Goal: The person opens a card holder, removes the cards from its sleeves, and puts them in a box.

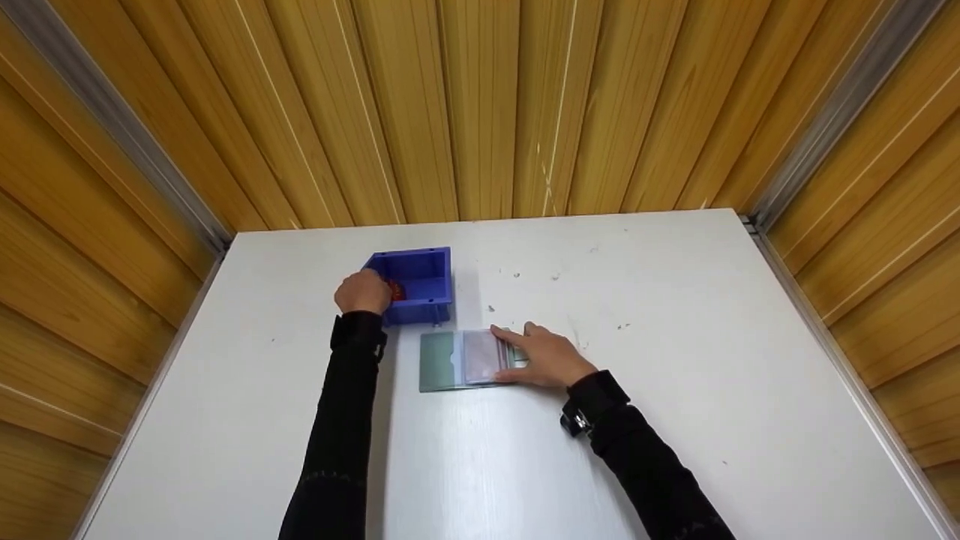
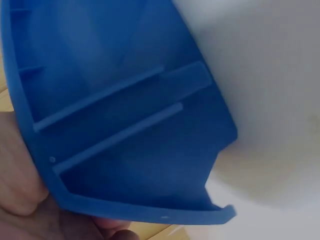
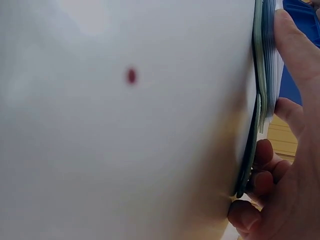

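A blue bin (image 1: pixel 427 289) stands on the white table, and my left hand (image 1: pixel 364 292) reaches over its left wall. Beside that hand, inside the bin, lies a small red thing (image 1: pixel 396 290). In the left wrist view the bin's wall (image 2: pixel 120 100) hides most of the fingers, so I cannot tell what they hold. My right hand (image 1: pixel 551 358) holds an open card holder with a green cover (image 1: pixel 436 362) and clear sleeves (image 1: pixel 481 356). Its thumb and index finger span the sleeves. In the right wrist view bent fingers (image 3: pixel 262 182) sit at the cover's edge.
The white table (image 1: pixel 225 420) reaches back to a wood-patterned wall (image 1: pixel 480 112), with similar panels on both sides. Small dark marks dot the tabletop right of the bin. The card holder lies just in front of the bin.
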A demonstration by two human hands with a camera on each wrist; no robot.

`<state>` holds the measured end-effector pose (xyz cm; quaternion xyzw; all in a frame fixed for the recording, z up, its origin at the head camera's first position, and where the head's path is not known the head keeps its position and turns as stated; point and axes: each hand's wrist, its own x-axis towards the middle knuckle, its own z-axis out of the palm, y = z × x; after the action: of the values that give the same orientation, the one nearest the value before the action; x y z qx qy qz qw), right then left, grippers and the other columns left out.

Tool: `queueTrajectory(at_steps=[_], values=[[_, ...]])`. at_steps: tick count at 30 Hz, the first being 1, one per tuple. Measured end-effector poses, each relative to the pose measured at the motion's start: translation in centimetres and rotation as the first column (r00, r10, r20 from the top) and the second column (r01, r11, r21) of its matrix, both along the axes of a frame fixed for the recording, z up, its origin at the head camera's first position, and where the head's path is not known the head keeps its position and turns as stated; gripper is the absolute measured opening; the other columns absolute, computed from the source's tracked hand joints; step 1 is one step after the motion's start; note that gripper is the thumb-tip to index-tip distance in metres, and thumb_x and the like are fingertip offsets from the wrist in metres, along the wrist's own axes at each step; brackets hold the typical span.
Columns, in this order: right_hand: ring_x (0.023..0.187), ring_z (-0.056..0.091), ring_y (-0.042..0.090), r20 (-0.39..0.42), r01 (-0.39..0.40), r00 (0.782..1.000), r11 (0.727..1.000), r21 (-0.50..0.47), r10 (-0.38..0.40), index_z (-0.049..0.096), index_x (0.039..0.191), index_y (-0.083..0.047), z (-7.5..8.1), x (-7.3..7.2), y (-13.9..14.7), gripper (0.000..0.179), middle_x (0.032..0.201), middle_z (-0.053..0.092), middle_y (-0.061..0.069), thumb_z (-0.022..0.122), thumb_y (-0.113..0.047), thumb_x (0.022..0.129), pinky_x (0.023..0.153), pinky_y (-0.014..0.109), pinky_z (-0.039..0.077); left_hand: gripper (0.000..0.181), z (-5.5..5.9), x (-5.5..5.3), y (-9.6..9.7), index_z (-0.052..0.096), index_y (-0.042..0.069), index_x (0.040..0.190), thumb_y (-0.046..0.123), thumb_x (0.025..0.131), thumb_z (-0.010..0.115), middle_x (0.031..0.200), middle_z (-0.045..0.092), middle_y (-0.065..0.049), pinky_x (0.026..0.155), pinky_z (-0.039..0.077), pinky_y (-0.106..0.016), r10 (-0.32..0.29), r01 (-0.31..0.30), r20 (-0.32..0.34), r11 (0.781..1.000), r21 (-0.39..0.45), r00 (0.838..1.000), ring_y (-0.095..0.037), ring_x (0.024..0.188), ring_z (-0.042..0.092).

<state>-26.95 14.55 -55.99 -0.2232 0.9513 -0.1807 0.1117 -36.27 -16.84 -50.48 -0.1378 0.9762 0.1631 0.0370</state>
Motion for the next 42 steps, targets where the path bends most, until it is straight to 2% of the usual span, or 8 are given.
queueTrajectory(at_steps=[7, 16, 21, 24, 27, 32, 37, 42], values=[[0.082, 0.041, 0.017, -0.004, -0.017, 1.000, 1.000, -0.007, 0.017, 0.040, 0.159, -0.036, -0.2, 0.0, -0.1, 0.088, 0.101, 0.050, 0.005, 0.071, -0.071, 0.084, 0.071, 0.033, 0.039, 0.030, -0.4, -0.5, 0.0, 0.075, 0.000, 0.110, 0.021, 0.098, 0.057, 0.109, 0.076, -0.021, 0.071, 0.057, -0.043, 0.028, -0.025, 0.030, 0.996, -0.081, 0.999, -0.031, 0.094, 0.073], [0.082, 0.040, 0.017, -0.015, -0.010, 1.000, 1.000, -0.019, 0.010, 0.043, 0.158, -0.035, 0.2, 0.1, 0.1, 0.087, 0.097, 0.049, 0.004, 0.072, -0.070, 0.083, 0.072, 0.034, 0.039, 0.034, -0.2, -0.3, 0.4, 0.071, -0.003, 0.119, 0.018, 0.100, 0.053, 0.115, 0.073, -0.025, 0.079, 0.059, -0.045, 0.019, -0.016, 0.037, 0.997, -0.071, 0.999, -0.035, 0.101, 0.073], [0.082, 0.040, 0.017, -0.024, -0.009, 1.000, 1.000, -0.023, 0.008, 0.044, 0.157, -0.035, 0.1, 0.1, 0.0, 0.087, 0.097, 0.050, 0.004, 0.073, -0.070, 0.083, 0.071, 0.034, 0.039, 0.032, -0.2, 0.1, 0.3, 0.073, -0.005, 0.114, 0.017, 0.100, 0.053, 0.111, 0.073, -0.027, 0.077, 0.059, -0.047, 0.011, -0.011, -0.009, 0.999, -0.048, 1.000, -0.037, 0.099, 0.073], [0.081, 0.040, 0.017, -0.021, -0.009, 1.000, 1.000, -0.012, 0.009, 0.042, 0.158, -0.035, 0.1, 0.0, 0.1, 0.088, 0.097, 0.049, 0.004, 0.072, -0.071, 0.083, 0.070, 0.033, 0.038, 0.029, -0.4, 0.3, 0.2, 0.075, -0.005, 0.105, 0.017, 0.100, 0.057, 0.104, 0.074, -0.027, 0.076, 0.060, -0.050, -0.012, 0.007, -0.108, 0.999, -0.049, 0.994, -0.039, 0.095, 0.073], [0.080, 0.039, 0.017, -0.020, -0.008, 1.000, 1.000, -0.009, 0.008, 0.042, 0.158, -0.035, 0.1, 0.0, 0.2, 0.088, 0.096, 0.048, 0.004, 0.072, -0.071, 0.083, 0.068, 0.032, 0.036, 0.026, -0.2, 0.8, 0.4, 0.077, -0.005, 0.099, 0.017, 0.099, 0.063, 0.098, 0.075, -0.027, 0.075, 0.058, -0.054, -0.075, 0.052, -0.278, 0.995, -0.090, 0.958, -0.042, 0.092, 0.072], [0.080, 0.039, 0.017, -0.017, -0.007, 1.000, 1.000, -0.010, 0.007, 0.042, 0.158, -0.035, 0.1, -0.1, 0.2, 0.088, 0.096, 0.047, 0.004, 0.072, -0.071, 0.083, 0.067, 0.033, 0.035, 0.021, 1.2, 2.9, 1.3, 0.076, -0.002, 0.102, 0.016, 0.099, 0.066, 0.096, 0.074, -0.022, 0.076, 0.056, -0.054, -0.186, 0.127, -0.514, 0.981, -0.149, 0.837, -0.041, 0.091, 0.069], [0.080, 0.039, 0.017, -0.022, -0.004, 1.000, 1.000, -0.004, 0.004, 0.042, 0.158, -0.035, 0.0, 0.0, 0.3, 0.088, 0.096, 0.048, 0.004, 0.072, -0.070, 0.083, 0.067, 0.033, 0.036, 0.016, 2.3, 6.5, 3.1, 0.076, 0.004, 0.100, 0.017, 0.099, 0.067, 0.093, 0.073, -0.015, 0.072, 0.055, -0.046, -0.250, 0.227, -0.606, 0.967, -0.115, 0.755, -0.033, 0.086, 0.067], [0.079, 0.039, 0.017, -0.020, -0.010, 1.000, 1.000, -0.007, 0.009, 0.042, 0.158, -0.034, 0.0, 0.0, 0.2, 0.089, 0.096, 0.049, 0.004, 0.072, -0.070, 0.083, 0.067, 0.033, 0.037, 0.010, 1.6, 10.5, 4.8, 0.075, 0.009, 0.099, 0.018, 0.094, 0.074, 0.091, 0.072, -0.008, 0.066, 0.054, -0.042, -0.339, 0.348, -0.616, 0.931, -0.111, 0.711, -0.027, 0.081, 0.068]])
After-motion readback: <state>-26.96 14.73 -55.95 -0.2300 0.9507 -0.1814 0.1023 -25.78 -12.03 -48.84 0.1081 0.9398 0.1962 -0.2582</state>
